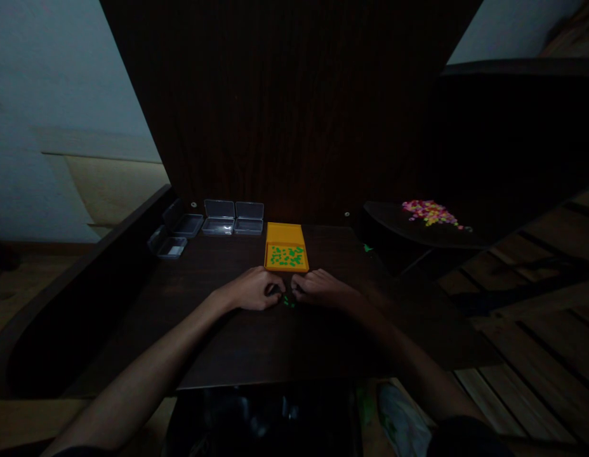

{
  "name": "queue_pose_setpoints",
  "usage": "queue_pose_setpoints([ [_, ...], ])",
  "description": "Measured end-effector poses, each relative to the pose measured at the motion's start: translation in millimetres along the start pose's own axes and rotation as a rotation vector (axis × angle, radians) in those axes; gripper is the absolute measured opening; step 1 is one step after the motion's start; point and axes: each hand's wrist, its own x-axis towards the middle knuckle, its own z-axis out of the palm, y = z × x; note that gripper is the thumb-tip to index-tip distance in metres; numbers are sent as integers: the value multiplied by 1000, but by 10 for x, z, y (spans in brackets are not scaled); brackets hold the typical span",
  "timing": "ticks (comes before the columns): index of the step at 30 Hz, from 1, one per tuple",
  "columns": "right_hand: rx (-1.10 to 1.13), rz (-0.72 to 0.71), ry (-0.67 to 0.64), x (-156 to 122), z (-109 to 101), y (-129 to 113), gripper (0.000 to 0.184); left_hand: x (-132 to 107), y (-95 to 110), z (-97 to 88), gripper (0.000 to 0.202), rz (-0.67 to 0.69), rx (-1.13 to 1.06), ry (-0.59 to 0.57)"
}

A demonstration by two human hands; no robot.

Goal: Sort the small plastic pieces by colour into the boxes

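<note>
Just in front of a yellow box [285,233] with its lid folded back, both my hands rest low over the dark desk. My left hand [256,289] is closed, thumb and fingers curled together on the left of a few small green pieces [286,299]. Facing it, my right hand [320,287] is closed too, its fingertips bent inward to the right of those pieces. Whether either hand pinches a piece is too dark and small to tell. Many more green bits [288,257] lie scattered in the box's tray.
Several clear plastic cases [219,225] stand with lids up at the back left. A pile of pink, yellow and purple beads [430,212] lies on a side shelf [387,216] at right. Near it is a green scrap [367,247]. A tall dark panel [299,114] closes the back.
</note>
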Motion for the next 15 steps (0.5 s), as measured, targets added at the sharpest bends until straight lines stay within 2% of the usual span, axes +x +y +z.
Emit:
queue_pose_setpoints([
  [8, 119, 24, 94, 154, -287, 272, 21, -2, 36, 78, 22, -3, 17, -65],
  [12, 129, 47, 147, 358, -331, 391, 21, 12, 11, 138, 19, 11, 51, -55],
  [15, 143, 57, 130, 541, -329, 469, 21, 16, -4, 176, 17, 31, 54, -45],
])
